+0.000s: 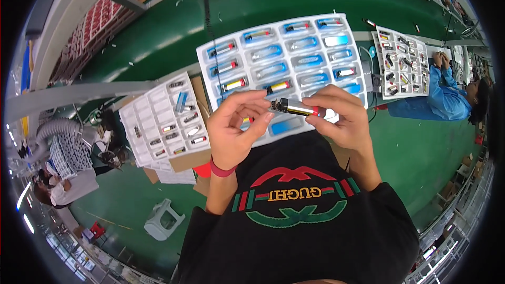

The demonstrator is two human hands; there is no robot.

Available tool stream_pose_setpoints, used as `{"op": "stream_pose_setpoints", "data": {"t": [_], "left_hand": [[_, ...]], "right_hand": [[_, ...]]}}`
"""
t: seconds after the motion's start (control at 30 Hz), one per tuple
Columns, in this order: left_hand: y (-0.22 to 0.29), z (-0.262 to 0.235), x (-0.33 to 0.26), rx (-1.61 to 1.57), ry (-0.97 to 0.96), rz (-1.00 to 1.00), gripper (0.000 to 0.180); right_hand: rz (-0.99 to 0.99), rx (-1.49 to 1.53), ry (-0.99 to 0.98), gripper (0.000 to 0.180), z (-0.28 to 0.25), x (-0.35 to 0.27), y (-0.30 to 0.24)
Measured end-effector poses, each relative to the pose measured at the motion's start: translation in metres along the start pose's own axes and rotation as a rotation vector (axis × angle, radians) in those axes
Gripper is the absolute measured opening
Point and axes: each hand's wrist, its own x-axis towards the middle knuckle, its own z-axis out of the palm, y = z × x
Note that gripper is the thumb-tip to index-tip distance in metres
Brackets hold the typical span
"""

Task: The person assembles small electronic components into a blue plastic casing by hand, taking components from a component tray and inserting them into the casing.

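A small battery assembly (297, 107) with a silver body, a black collar, yellow and red bands and bare electronic parts at its left end is held level in front of my chest. My right hand (343, 118) pinches it by the red end between thumb and fingers. Close to the electronics end is my left hand (235, 129), its fingers curled but apart; whether a fingertip touches the parts is hard to see. Just beyond both hands lies a white moulded tray (271, 78), its pockets holding blue clear-topped pieces, several with similar battery assemblies.
At left stands another white tray (149, 106) with scattered battery parts, above cardboard. A fuller tray (402, 63) is at right, near a person in a blue coat (439, 94). A grey stool (164, 220) stands on the green floor. A dark cable (206, 10) hangs over the table.
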Motion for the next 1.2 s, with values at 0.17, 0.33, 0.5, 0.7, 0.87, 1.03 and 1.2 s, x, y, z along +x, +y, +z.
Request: {"op": "stream_pose_setpoints", "data": {"t": [0.17,0.33,0.5,0.7,0.87,1.03,1.2], "left_hand": [[-0.005,-0.013,-0.017,0.076,-0.045,0.093,0.029],[0.006,-0.024,-0.026,0.354,-0.198,0.111,0.027],[0.024,-0.030,-0.026,0.563,-0.429,0.127,0.026],[0.023,-0.025,-0.032,0.275,-0.329,0.127,0.030],[0.028,-0.017,-0.036,0.269,-0.293,0.180,0.034],[0.024,-0.016,-0.037,0.256,-0.270,0.174,0.035],[0.019,-0.023,-0.035,0.123,-0.293,0.058,0.037]], "right_hand": [[-0.022,-0.017,-0.028,0.034,0.011,-0.008,-0.013],[-0.094,-0.026,-0.093,0.035,0.016,-0.017,-0.012],[-0.076,0.037,-0.140,0.033,0.018,-0.024,-0.016],[0.039,0.387,-0.031,0.033,0.025,-0.035,-0.006],[0.043,0.579,-0.018,0.033,0.024,-0.041,-0.002],[0.058,0.613,-0.017,0.034,0.025,-0.041,-0.003],[0.068,0.655,-0.055,0.032,0.025,-0.042,-0.003]]}}
